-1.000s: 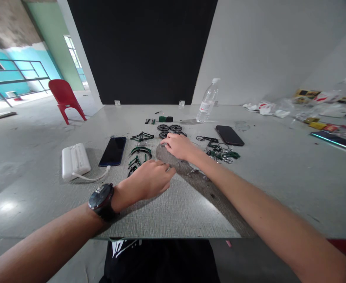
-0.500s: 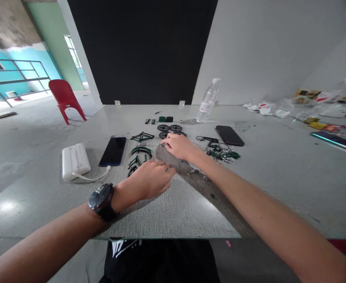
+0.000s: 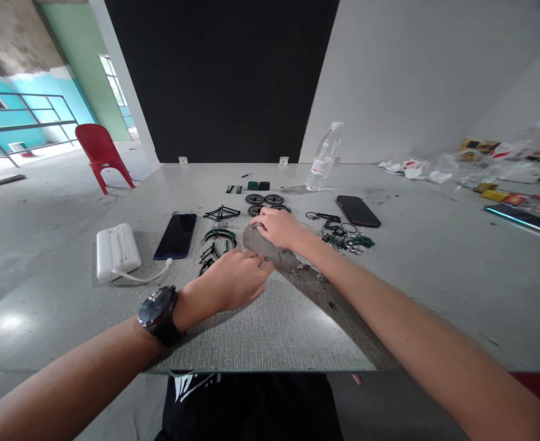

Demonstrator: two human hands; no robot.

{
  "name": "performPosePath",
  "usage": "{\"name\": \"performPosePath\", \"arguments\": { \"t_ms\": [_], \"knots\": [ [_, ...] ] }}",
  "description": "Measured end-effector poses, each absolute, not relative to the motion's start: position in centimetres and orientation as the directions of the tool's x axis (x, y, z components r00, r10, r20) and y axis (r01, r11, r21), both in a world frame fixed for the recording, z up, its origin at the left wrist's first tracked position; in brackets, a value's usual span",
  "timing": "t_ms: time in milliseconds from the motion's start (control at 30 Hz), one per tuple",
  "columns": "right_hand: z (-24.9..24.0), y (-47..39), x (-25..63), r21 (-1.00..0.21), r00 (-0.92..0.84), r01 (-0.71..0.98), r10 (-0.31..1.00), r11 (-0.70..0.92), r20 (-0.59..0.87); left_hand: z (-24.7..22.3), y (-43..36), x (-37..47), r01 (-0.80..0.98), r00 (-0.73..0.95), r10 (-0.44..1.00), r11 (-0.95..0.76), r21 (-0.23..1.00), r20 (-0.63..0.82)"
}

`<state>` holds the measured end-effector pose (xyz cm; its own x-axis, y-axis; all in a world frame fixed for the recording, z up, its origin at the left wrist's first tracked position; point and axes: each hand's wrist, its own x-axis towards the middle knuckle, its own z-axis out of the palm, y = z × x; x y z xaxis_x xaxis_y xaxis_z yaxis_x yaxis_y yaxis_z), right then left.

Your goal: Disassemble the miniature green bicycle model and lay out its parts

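My left hand (image 3: 237, 278), with a black watch (image 3: 157, 308) at its wrist, rests low over the table, fingers curled together. Whatever its fingertips hold, if anything, is too small to name. Just beyond it, my right hand (image 3: 277, 228) reaches down to the tabletop with fingers drawn together beside tiny parts. What lies under those fingertips is hidden. Several black spoked toy wheels (image 3: 254, 199) lie right behind it, partly covered. Left of the hands are a dark green bicycle frame (image 3: 222, 213), curved green fenders (image 3: 220, 235) and a green fork-like part (image 3: 211, 253).
A phone (image 3: 176, 236) and a white power bank (image 3: 117, 251) with a cable lie at left. On the right are a pile of small green and black parts (image 3: 343, 237), another phone (image 3: 358, 211) and a clear bottle (image 3: 325, 158). Plastic wrappers (image 3: 419, 169) lie far right.
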<state>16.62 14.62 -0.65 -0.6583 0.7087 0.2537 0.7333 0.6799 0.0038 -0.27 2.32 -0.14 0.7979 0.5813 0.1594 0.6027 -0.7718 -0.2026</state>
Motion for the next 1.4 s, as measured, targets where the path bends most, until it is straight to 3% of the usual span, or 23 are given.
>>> {"name": "performPosePath", "arguments": {
  "t_ms": [567, 1400],
  "knots": [
    [0.17, 13.90, 16.95, -0.068, -0.669, 0.706, 0.695, 0.705, 0.263, 0.07, 2.24, -0.26, 0.611, 0.792, 0.596, -0.766, -0.200, 0.133],
    [0.16, 13.97, 16.82, -0.065, -0.688, 0.697, 0.691, 0.714, 0.222, -0.03, 2.26, -0.24, 0.616, 0.788, 0.599, -0.763, -0.197, 0.144]
  ]
}}
